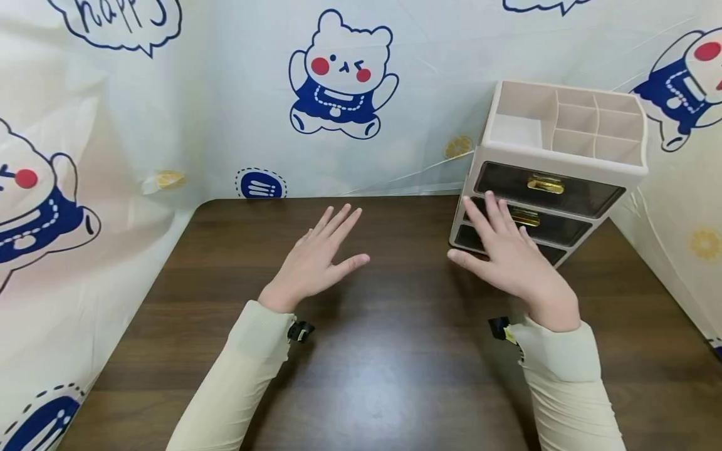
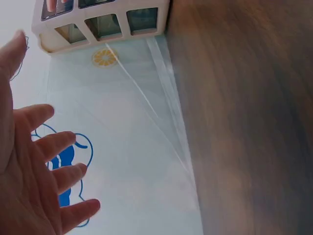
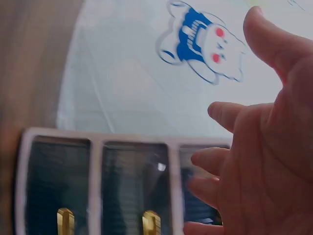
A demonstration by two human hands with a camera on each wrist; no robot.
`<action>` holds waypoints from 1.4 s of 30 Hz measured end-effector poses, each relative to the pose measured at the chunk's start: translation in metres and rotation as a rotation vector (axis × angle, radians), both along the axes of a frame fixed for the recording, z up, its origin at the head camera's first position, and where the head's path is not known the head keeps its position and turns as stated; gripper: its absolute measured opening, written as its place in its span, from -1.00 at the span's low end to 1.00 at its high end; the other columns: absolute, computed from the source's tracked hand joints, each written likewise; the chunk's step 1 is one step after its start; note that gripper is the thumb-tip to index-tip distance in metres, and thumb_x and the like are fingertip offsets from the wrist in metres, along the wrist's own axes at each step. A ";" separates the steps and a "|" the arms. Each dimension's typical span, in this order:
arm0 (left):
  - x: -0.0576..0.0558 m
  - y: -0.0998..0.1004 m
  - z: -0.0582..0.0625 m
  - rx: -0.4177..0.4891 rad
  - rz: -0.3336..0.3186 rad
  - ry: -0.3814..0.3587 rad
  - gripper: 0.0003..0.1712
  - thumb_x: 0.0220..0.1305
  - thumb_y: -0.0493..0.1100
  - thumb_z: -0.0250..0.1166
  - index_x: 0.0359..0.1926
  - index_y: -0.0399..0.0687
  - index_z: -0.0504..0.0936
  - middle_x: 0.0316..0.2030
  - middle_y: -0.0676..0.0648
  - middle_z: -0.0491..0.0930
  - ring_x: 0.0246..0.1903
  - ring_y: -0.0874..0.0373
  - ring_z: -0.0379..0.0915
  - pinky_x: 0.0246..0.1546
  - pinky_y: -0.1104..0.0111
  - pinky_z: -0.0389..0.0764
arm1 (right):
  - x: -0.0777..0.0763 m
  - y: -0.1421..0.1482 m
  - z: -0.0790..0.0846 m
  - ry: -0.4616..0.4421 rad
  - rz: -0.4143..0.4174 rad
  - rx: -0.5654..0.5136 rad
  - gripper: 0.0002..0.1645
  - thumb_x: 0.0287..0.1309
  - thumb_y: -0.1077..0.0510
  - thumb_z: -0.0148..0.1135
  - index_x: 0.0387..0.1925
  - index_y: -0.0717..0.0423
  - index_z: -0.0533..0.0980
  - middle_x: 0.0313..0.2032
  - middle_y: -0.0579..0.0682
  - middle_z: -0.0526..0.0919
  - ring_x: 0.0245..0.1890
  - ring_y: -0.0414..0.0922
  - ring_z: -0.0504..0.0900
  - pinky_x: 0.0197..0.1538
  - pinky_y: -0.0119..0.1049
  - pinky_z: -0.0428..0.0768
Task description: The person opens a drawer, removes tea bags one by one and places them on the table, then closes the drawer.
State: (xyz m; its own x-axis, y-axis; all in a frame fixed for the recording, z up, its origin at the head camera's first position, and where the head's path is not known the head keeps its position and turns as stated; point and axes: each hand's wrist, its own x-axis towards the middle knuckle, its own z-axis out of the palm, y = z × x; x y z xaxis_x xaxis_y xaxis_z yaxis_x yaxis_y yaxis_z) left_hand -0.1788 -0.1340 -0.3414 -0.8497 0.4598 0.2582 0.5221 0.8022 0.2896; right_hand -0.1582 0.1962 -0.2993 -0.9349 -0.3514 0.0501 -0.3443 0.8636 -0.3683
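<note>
Both hands hover over the dark wooden table with fingers stretched and spread, holding nothing. The left hand (image 1: 318, 260) is left of the middle of the table, palm turned down. The right hand (image 1: 510, 263) overlaps the lower drawers of a cream desktop drawer organizer (image 1: 564, 158) in the head view. That organizer has three dark see-through drawers, all closed, with gold handles (image 1: 545, 184), and a divided open top. In the right wrist view, the right hand's fingers (image 3: 210, 161) appear in front of the drawer fronts (image 3: 134, 181).
The organizer stands at the back right of the brown table (image 1: 383, 376), turned at an angle. A white cloth (image 1: 225, 94) printed with cartoon bears hangs behind and along both sides. Small black devices (image 1: 301, 331) are worn at the wrists, over pale sleeves.
</note>
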 end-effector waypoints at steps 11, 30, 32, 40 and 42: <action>-0.033 0.032 0.012 0.197 -0.138 0.143 -0.31 0.37 0.27 -0.17 0.41 0.16 -0.01 0.34 0.07 0.09 0.29 0.22 -0.14 0.27 0.17 0.09 | 0.019 0.043 0.019 0.259 -0.112 -0.325 -0.17 0.19 -0.02 0.16 0.40 -0.21 0.00 0.37 0.01 0.04 0.25 0.10 0.13 0.15 0.30 0.13; -0.076 0.104 0.025 0.329 -0.230 0.202 -0.42 0.33 0.08 0.06 0.31 0.03 0.24 0.27 0.07 0.23 0.24 0.38 -0.07 0.26 0.47 -0.01 | 0.037 0.087 0.017 0.497 -0.638 -0.873 -0.51 0.18 0.26 0.12 0.15 -0.09 0.43 0.15 -0.16 0.37 -0.01 -0.25 0.42 -0.15 -0.55 0.35; -0.079 0.110 0.026 0.324 -0.229 0.134 -0.39 0.33 0.10 0.05 0.33 0.05 0.19 0.30 0.08 0.19 0.24 0.42 -0.12 0.25 0.50 -0.03 | 0.036 0.091 0.014 0.455 -0.704 -0.953 -0.51 0.19 0.26 0.10 0.15 -0.14 0.41 0.14 -0.18 0.37 0.01 -0.27 0.38 -0.11 -0.53 0.32; -0.090 0.143 0.021 0.474 -0.266 -0.050 -0.41 0.32 0.03 0.09 0.33 0.11 0.19 0.26 0.12 0.23 0.12 0.42 0.13 0.08 0.49 0.30 | 0.014 0.108 -0.002 0.360 -0.770 -1.296 -0.49 0.15 0.30 0.13 0.14 -0.08 0.35 0.09 -0.13 0.42 0.01 -0.26 0.37 -0.11 -0.59 0.34; -0.092 0.152 0.019 0.478 -0.275 -0.063 -0.42 0.33 0.02 0.08 0.33 0.10 0.19 0.25 0.12 0.23 0.11 0.43 0.12 0.08 0.49 0.30 | 0.006 0.111 -0.008 0.341 -0.774 -1.320 -0.48 0.15 0.30 0.13 0.15 -0.04 0.34 0.06 -0.10 0.42 -0.04 -0.25 0.39 -0.20 -0.61 0.38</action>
